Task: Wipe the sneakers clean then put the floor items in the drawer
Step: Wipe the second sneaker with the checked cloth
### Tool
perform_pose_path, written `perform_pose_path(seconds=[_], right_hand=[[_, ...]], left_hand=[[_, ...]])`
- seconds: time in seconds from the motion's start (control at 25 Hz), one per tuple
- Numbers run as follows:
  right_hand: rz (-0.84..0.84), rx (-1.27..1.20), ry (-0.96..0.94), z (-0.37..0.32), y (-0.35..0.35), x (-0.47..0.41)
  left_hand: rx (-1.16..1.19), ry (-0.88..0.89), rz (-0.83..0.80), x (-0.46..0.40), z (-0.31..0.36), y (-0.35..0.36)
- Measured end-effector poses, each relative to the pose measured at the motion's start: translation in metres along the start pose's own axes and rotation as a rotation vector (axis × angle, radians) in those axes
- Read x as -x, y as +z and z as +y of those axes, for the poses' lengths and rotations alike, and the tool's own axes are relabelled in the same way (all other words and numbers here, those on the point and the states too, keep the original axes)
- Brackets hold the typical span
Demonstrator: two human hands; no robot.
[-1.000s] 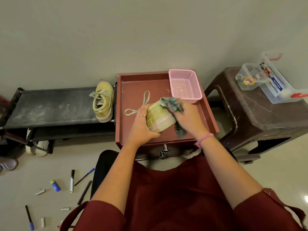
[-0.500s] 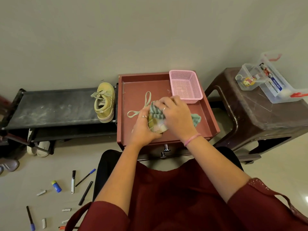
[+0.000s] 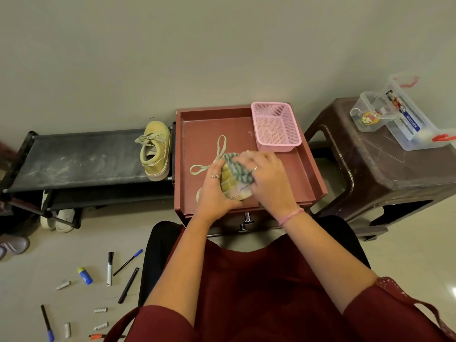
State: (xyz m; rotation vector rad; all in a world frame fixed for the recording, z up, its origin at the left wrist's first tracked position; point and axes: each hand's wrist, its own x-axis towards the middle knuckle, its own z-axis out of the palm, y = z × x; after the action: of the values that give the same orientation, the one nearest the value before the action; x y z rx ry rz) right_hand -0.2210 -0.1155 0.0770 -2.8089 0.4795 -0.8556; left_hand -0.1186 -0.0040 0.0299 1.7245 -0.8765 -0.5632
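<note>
My left hand (image 3: 214, 191) grips a yellow-green sneaker (image 3: 232, 187) over the red-brown drawer-unit top (image 3: 199, 134), its laces trailing to the left. My right hand (image 3: 265, 176) holds a green-grey cloth (image 3: 235, 167) pressed onto the sneaker's upper. A second matching sneaker (image 3: 155, 150) stands on the black rack (image 3: 74, 159) to the left. On the floor at lower left lie several pens and markers (image 3: 109, 267), a blue glue stick (image 3: 85, 275) and small white pieces (image 3: 63, 284). The drawer's metal knob (image 3: 247, 219) shows below my wrists.
A pink mesh basket (image 3: 275, 127) sits at the back right of the red top. A brown plastic stool (image 3: 385, 169) on the right carries clear plastic boxes (image 3: 404, 117). White shoes (image 3: 58, 219) sit under the rack. A grey shoe (image 3: 13, 244) is at the far left.
My right hand swept the cloth from the sneaker's right side leftward over its top; the cloth's loose end no longer hangs out to the right. The left hand keeps holding the sneaker.
</note>
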Motion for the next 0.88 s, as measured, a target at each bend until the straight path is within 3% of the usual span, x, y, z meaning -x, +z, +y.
perform_pose_path(seconds=[0.12, 0.24, 0.36, 0.44, 0.6, 0.88], right_hand=[[-0.063, -0.422, 0.307, 0.003, -0.002, -0.025], [-0.027, -0.547, 0.455, 0.006, -0.001, -0.034], [0.045, -0.733, 0.797, 0.014, -0.003, -0.033], [0.043, -0.886, 0.882, 0.012, -0.005, -0.030], [0.043, -0.958, 0.734, -0.010, -0.014, -0.033], [-0.124, -0.562, 0.287, -0.012, -0.014, -0.028]], left_hand=[[-0.055, 0.005, -0.017, -0.002, -0.001, -0.007], [-0.062, 0.027, -0.003, 0.000, -0.001, -0.011], [-0.036, -0.005, -0.003, 0.003, -0.001, -0.015], [0.000, -0.009, -0.022, 0.004, 0.003, -0.018], [0.099, -0.043, -0.063, -0.003, 0.013, -0.026], [0.131, -0.139, -0.124, -0.006, 0.008, -0.021]])
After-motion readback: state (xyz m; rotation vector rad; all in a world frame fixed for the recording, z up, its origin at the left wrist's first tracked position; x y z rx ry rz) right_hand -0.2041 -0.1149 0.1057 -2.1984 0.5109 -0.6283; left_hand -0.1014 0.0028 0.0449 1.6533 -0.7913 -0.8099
